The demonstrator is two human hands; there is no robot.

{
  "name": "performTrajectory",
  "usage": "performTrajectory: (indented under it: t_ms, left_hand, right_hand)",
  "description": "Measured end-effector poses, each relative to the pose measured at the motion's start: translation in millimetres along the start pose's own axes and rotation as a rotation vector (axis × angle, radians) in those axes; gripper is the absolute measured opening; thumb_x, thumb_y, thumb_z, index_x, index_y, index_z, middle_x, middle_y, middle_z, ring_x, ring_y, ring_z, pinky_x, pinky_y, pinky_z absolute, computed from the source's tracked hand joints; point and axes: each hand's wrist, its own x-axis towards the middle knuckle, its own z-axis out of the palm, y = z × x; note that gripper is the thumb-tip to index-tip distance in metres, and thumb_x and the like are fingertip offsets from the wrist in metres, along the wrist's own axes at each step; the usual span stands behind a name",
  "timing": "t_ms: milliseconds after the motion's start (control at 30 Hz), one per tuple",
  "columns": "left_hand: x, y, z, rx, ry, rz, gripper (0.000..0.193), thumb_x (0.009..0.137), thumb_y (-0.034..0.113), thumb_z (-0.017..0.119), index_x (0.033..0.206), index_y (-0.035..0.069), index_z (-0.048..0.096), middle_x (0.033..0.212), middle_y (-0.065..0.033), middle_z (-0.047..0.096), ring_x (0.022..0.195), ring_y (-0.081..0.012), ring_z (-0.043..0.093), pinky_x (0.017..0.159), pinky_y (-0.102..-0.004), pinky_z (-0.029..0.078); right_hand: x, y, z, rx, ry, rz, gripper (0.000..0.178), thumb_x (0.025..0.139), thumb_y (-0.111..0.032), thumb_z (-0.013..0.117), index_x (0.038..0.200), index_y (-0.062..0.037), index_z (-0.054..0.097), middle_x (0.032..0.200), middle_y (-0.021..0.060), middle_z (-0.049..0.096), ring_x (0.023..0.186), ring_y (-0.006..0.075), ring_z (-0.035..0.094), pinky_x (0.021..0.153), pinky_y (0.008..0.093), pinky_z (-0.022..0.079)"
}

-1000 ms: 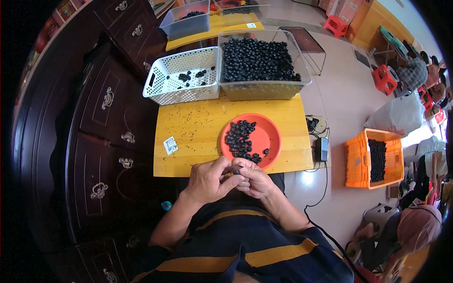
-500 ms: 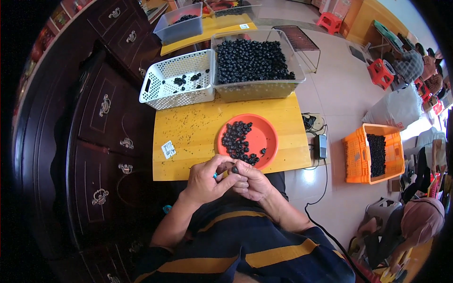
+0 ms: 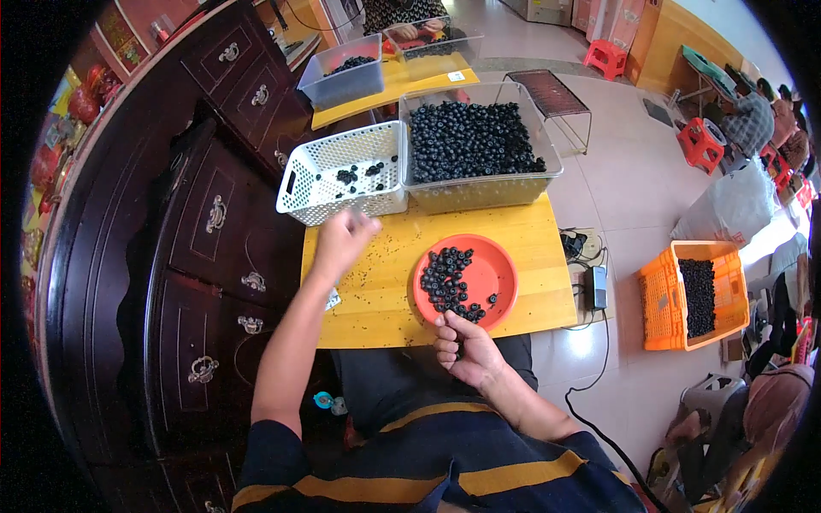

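Observation:
My left hand (image 3: 346,239) is over the table by the near side of a white perforated basket (image 3: 342,208). Motion smears its fingers, so its grip cannot be told. Just off the table's near edge, my right hand (image 3: 469,349) is closed, with a bit of something dark, apparently a small black round piece (image 3: 460,350), showing among its curled fingers. Beyond it sits a red-orange round plate (image 3: 505,265). Many black round pieces (image 3: 446,272), some with hollow middles, are heaped on the plate's left side. A few more lie scattered in the basket.
A clear bin (image 3: 479,195) full of black pieces stands beside the basket on the yellow table (image 3: 376,299), which is strewn with dark specks. Dark drawers (image 3: 214,214) line the left. To the right are a cable, a power adapter (image 3: 596,287) and an orange crate (image 3: 658,299). Other people sit farther off.
My hands were together at the plate's near edge around a dark piece. They have parted: the left moved forward and left toward the basket, while the right stayed near the plate. The view shifted slightly.

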Motion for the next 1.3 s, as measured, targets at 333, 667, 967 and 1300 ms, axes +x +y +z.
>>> performTrajectory:
  t_ms: [333,667,967,1300]
  left_hand:
    - [-32.5,33.0,14.5,-0.295,-0.188,-0.102,0.023,0.092,0.024,0.073,0.095,0.002,0.067,0.068,0.0048,0.057,0.051,-0.0029,0.047,0.044,-0.0227,0.036]
    - [-159.1,69.1,50.4,0.122,-0.303,0.231,0.031,0.083,0.015,0.076,0.113,0.009,0.070,0.076,-0.0126,0.070,0.071,-0.0317,0.070,0.063,-0.0422,0.055]
    - [-168.0,53.8,61.1,0.188,-0.173,0.410,0.026,0.080,0.012,0.076,0.105,0.009,0.070,0.080,-0.0149,0.071,0.073,-0.0337,0.071,0.063,-0.0441,0.056]
    - [-162.0,58.2,39.1,0.126,-0.171,0.328,0.024,0.081,0.007,0.074,0.104,0.009,0.069,0.080,-0.0093,0.071,0.072,-0.0290,0.071,0.063,-0.0403,0.055]
  right_hand:
    - [-3.9,-13.6,1.3,0.058,-0.113,-0.113,0.058,0.106,-0.048,0.039,0.144,-0.0048,0.050,0.137,0.0123,0.061,0.125,0.0268,0.059,0.105,0.0391,0.048]
    - [5.9,-3.3,7.3,-0.064,-0.140,-0.084,0.056,0.108,-0.046,0.036,0.142,-0.0051,0.052,0.141,0.0109,0.059,0.128,0.0237,0.055,0.107,0.0387,0.043]
    - [14.6,8.5,1.4,-0.018,-0.181,-0.078,0.045,0.107,-0.033,0.044,0.138,-0.0027,0.054,0.141,0.0137,0.058,0.132,0.0265,0.052,0.115,0.0423,0.037]
    - [3.9,17.7,16.2,-0.177,0.141,-0.135,0.022,0.104,-0.029,0.056,0.113,-0.0111,0.063,0.103,0.0033,0.067,0.091,0.0119,0.064,0.081,0.0286,0.054]
